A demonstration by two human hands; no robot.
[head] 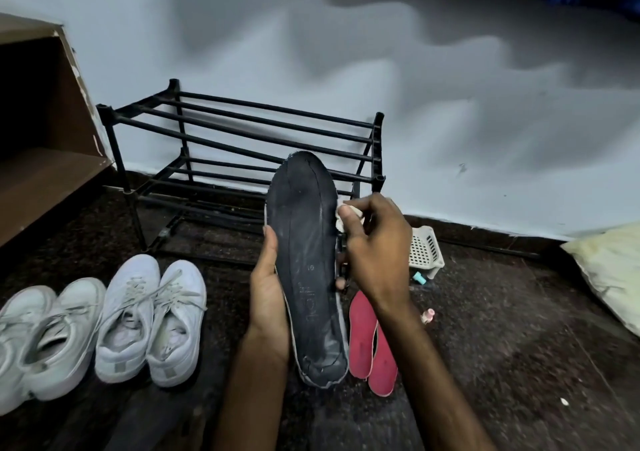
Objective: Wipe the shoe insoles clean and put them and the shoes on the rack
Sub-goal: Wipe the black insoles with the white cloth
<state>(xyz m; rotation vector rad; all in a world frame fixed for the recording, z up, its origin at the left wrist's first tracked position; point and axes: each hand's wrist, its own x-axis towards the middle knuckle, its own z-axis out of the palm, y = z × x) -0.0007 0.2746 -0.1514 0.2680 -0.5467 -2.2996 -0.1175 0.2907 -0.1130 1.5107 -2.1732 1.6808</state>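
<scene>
Dark speckled floor (519, 329) runs up to a pale wall (485, 104) crossed by soft shadows. A black insole (308, 270) is held up in the air in front of the person, toe end up and heel end down, its face turned to the camera and its edges frayed. The left hand (268, 298) grips it at the middle, thumb along the left edge, with fingertips showing at the right edge. The right hand (374, 242) pinches a small white cloth (356, 210) against the insole's upper right edge.

Just beside the heel end, two red insoles (363, 332) lie overlapped on the floor. Left of the hands, two pairs of white shoes (152, 319) stand side by side, toes towards the camera, laces loose. A black two-tier rack (377, 138) stands against the wall behind the raised insole. Near the rack's right foot sits a white slotted basket (426, 249), with a small pink bottle (427, 315) on the floor close by. A cream pillow (609, 270) lies at the far right, and a brown wooden shelf (52, 173) fills the left edge.
</scene>
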